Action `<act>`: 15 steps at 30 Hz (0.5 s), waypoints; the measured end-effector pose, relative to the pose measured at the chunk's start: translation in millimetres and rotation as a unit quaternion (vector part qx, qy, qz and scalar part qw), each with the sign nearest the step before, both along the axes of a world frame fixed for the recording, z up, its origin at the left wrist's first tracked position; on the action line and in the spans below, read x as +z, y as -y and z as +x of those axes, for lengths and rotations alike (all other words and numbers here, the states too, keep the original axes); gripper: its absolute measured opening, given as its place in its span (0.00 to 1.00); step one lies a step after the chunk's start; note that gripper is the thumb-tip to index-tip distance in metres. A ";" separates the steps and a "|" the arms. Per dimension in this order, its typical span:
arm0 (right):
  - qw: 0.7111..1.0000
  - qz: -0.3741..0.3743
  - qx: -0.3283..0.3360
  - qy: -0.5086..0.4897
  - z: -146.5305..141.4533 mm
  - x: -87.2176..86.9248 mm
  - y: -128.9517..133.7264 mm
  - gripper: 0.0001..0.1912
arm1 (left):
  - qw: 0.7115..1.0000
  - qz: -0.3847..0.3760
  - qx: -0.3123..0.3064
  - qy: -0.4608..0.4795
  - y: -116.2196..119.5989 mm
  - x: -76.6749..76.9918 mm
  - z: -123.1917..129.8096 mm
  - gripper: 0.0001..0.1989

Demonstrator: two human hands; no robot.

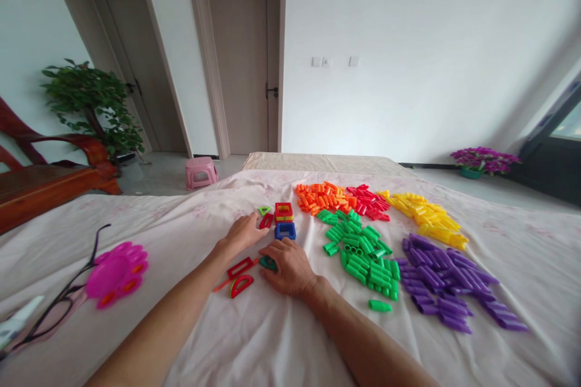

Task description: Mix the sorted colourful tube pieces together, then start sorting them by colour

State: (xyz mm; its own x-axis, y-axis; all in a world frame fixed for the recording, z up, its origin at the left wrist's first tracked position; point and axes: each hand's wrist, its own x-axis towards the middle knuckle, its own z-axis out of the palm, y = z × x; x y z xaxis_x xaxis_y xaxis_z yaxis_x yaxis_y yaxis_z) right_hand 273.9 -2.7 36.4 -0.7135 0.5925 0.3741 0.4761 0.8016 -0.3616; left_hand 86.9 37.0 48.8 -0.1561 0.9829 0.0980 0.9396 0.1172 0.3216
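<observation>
My left hand (244,232) is closed, thumb and fingertips at the edge of a small red frame piece (267,220). Just beyond it lies a small lime-green triangular piece (264,210). Beside these stand a stack of red and yellow square frames (284,211) and, nearer to me, blue square frames (285,231). My right hand (290,267) curls over the cloth with a dark green piece (267,263) between thumb and fingers, partly hidden. To its left are a red rectangular frame (240,267) and a red half-round piece (241,285); thin orange parts show near them.
Plastic tube-like pieces lie in piles on the right: orange (323,198), red (370,202), yellow (426,217), green (367,254) and purple (447,281). At left are a pink flower-shaped tray (111,275) and glasses (59,308). A pink stool (201,173) stands beyond the cloth-covered table.
</observation>
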 end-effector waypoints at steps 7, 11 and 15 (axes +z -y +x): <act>0.999 0.019 0.038 0.007 10.0 -0.8 -5.3 0.21 | 0.999 -0.018 -0.018 0.044 49.3 -2.1 -30.4 0.18; 0.999 0.042 0.025 -0.016 8.4 -3.5 -1.5 0.19 | 0.996 -0.032 -0.029 0.072 72.0 -4.5 -40.0 0.16; 0.992 0.068 -0.018 -0.105 10.3 0.1 -1.2 0.17 | 0.993 -0.031 -0.037 0.104 88.2 -9.6 -41.2 0.20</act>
